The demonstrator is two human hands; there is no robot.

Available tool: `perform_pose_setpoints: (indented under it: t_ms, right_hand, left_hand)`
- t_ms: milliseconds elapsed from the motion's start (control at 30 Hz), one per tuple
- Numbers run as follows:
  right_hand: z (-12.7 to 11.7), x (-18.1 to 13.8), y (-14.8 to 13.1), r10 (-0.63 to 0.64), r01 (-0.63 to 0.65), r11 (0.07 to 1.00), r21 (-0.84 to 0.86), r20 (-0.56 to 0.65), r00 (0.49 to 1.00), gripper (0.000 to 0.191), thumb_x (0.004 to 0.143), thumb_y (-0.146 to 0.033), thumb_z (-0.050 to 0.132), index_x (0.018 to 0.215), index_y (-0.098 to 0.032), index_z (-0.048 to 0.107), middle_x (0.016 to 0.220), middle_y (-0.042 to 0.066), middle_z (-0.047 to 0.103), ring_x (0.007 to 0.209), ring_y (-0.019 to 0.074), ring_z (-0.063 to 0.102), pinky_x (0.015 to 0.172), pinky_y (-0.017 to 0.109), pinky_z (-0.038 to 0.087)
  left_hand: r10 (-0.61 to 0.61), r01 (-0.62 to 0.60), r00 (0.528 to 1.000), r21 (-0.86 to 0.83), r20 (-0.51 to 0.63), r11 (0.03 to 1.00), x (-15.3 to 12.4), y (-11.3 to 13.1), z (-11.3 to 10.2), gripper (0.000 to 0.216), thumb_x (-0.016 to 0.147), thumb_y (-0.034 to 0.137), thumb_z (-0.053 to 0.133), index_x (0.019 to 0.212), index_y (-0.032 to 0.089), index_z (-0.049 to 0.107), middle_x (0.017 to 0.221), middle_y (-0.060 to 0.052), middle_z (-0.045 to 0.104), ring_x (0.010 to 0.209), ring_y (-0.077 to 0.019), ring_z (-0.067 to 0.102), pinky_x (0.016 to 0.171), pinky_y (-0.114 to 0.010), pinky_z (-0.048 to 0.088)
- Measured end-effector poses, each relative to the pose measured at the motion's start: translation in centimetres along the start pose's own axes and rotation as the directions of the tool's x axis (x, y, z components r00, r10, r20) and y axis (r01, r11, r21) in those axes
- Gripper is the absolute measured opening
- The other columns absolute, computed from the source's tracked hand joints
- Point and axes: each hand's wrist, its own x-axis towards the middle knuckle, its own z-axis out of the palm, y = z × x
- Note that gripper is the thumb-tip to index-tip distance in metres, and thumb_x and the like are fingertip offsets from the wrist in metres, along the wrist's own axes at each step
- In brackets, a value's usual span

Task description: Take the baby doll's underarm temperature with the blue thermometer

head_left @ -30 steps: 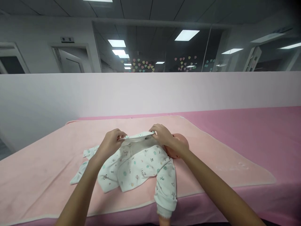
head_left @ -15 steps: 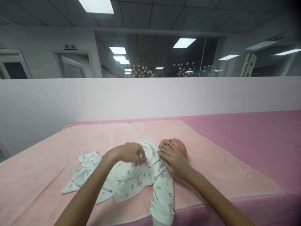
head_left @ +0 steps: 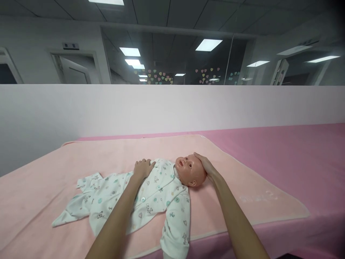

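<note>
A baby doll (head_left: 191,171) lies on its back on a peach blanket (head_left: 256,187), its head to the right. It wears a white top (head_left: 159,194) and trousers (head_left: 88,201) with a small print. My left hand (head_left: 143,168) rests on the doll's far side at the waist, fingers apart. My right hand (head_left: 206,166) is cupped against the top and side of the doll's bald head, fingers stretched along it. The near sleeve (head_left: 175,230) reaches towards the blanket's front edge; the doll's hand in it is out of sight.
Beneath the blanket lies a pink cover (head_left: 304,162) that reaches to the right. A low white wall (head_left: 172,109) stands behind, with glass panes (head_left: 172,54) above it. Something dark (head_left: 288,256) shows at the bottom right edge.
My right hand has moved from the doll's face and neck to the crown of its head. My left hand has gone from above the chest to the doll's far side and opened.
</note>
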Motion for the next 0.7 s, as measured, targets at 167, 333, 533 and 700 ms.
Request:
perform_pose_setpoints:
  t_ms: [167,333,533,700]
  right_hand:
    - [0.7,-1.3,0.5,0.192,-0.242,0.953,0.182,0.256,0.948,0.065,0.077,-0.063,0.026,0.101,-0.013,0.062,0.103,0.012,0.065,0.092,0.0244,0.063,0.077,0.034,0.05]
    - [1.0,-1.9,1.0,0.198,-0.26,0.955,0.146,0.342,0.918,0.077,0.08,-0.063,0.009,0.127,-0.01,0.041,0.125,0.014,0.05,0.104,0.0236,0.057,0.082,0.039,0.048]
    - [-0.5,0.0,1.8,0.029,-0.027,0.965,0.262,-0.003,1.0,0.058,0.076,-0.06,0.036,0.099,-0.012,0.061,0.1,0.015,0.065,0.093,0.0261,0.062,0.081,0.041,0.048]
    - [-0.7,0.3,0.3,-0.311,0.351,0.912,0.214,-0.2,0.929,0.038,0.07,-0.047,0.053,0.091,-0.018,0.064,0.095,0.008,0.067,0.094,0.023,0.06,0.088,0.037,0.043]
  left_hand:
    - [-0.059,0.058,0.998,0.014,0.038,0.998,-0.1,0.0,-0.4,0.059,0.082,0.053,0.019,0.098,0.016,0.062,0.103,-0.016,0.06,0.1,-0.0304,0.052,0.079,-0.039,0.04]
    - [-0.084,0.084,0.995,0.016,0.049,0.996,-0.6,0.2,-0.9,0.061,0.081,0.056,0.019,0.089,0.016,0.064,0.1,-0.016,0.062,0.099,-0.0322,0.053,0.076,-0.039,0.041]
    - [-0.09,0.089,0.99,0.015,0.106,0.996,-1.9,0.4,-1.8,0.062,0.081,0.057,0.016,0.086,0.015,0.061,0.092,-0.015,0.065,0.085,-0.0278,0.06,0.069,-0.034,0.042]
    - [-0.089,0.093,0.988,-0.028,0.123,0.995,-2.1,0.3,-1.9,0.06,0.081,0.058,0.015,0.089,0.016,0.057,0.096,-0.014,0.065,0.086,-0.0278,0.06,0.068,-0.034,0.042]
